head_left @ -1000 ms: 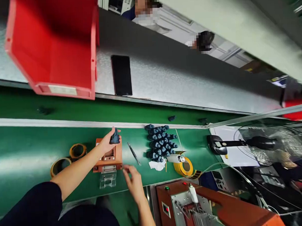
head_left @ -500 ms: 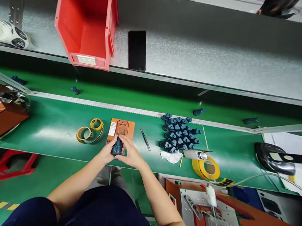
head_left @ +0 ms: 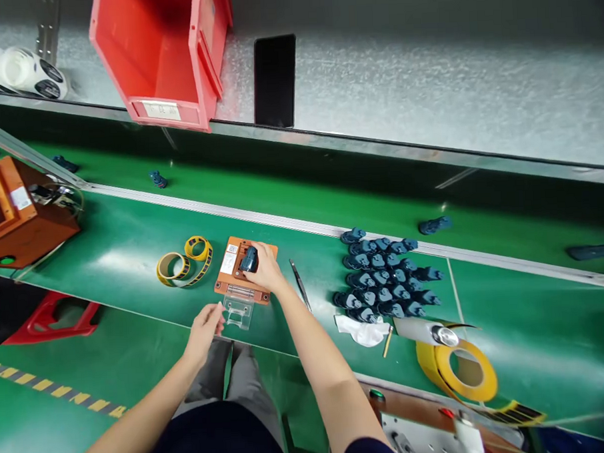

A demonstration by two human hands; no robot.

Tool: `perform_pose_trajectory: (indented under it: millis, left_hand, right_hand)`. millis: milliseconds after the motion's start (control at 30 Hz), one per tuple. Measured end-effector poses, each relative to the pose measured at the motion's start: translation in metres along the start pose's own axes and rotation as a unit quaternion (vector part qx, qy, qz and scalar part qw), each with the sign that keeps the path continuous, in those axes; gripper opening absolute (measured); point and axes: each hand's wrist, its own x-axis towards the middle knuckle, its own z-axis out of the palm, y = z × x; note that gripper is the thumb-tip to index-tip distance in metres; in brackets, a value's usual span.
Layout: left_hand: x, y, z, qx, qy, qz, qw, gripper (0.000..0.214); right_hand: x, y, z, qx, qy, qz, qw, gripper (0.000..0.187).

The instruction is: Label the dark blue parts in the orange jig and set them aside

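Observation:
An orange fixture block [head_left: 237, 277] lies on the green bench, with a clear plastic flap [head_left: 238, 313] hinged open at its near edge. My right hand [head_left: 264, 268] rests on the block, fingers closed on a small dark blue part [head_left: 249, 259] that sits in its recess. My left hand [head_left: 205, 327] hovers at the bench's near edge, fingers loosely spread, fingertips close to the clear flap and holding nothing. Tweezers [head_left: 300, 285] lie just right of the block.
A heap of several dark blue parts [head_left: 384, 279] lies to the right, with a white wipe [head_left: 361, 331] and yellow tape roll [head_left: 463, 373]. Yellow label rolls [head_left: 183, 258] sit left. A red bin [head_left: 161, 52] and black phone [head_left: 274, 81] rest on the shelf behind the conveyor.
Both hands held the blue part at the bench edge; now my right hand has carried it onto the orange block and my left hand has let go and dropped back.

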Motion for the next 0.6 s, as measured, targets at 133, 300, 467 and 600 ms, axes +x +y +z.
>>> perform_pose_trajectory:
  millis: [133, 300, 467, 600]
  left_hand:
    - [0.013, -0.025, -0.014, 0.053, 0.054, 0.042, 0.996, 0.05]
    - [0.014, -0.035, -0.017, 0.073, -0.081, 0.019, 0.994, 0.072]
    - [0.005, -0.002, -0.021, -0.002, -0.157, -0.011, 0.988, 0.043]
    - [0.023, 0.034, -0.009, -0.13, -0.226, -0.056, 0.964, 0.054]
  right_hand:
    - [0.016, 0.018, 0.003, -0.013, -0.024, -0.013, 1.0, 0.089]
    - [0.012, 0.032, 0.009, -0.044, -0.065, -0.034, 0.996, 0.094]
    - [-0.008, 0.049, 0.012, -0.082, -0.007, -0.053, 0.995, 0.074]
    - [-0.06, 0.076, 0.01, -0.126, 0.233, 0.075, 0.961, 0.042]
